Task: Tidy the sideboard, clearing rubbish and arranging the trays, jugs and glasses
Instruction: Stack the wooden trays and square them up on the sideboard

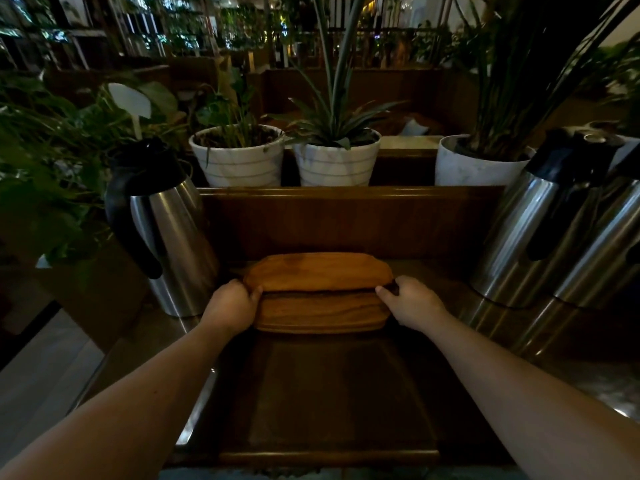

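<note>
A stack of wooden trays (320,308) lies at the back of the sideboard, against its wooden back panel. The top tray (318,271) is tilted up off the ones below, with a dark gap under its near edge. My left hand (233,303) grips the top tray's left end and my right hand (410,299) grips its right end. A large dark tray (329,393) lies flat in front of the stack, between my forearms. A steel jug with a black handle (166,230) stands left of the stack. Two steel jugs (540,233) stand to the right.
Three white plant pots (239,157) (337,159) (478,164) stand on the ledge behind the wooden back panel (346,220). Leafy plants crowd the left side. The steel counter edge (606,386) shows at the right, and floor lies below at the left.
</note>
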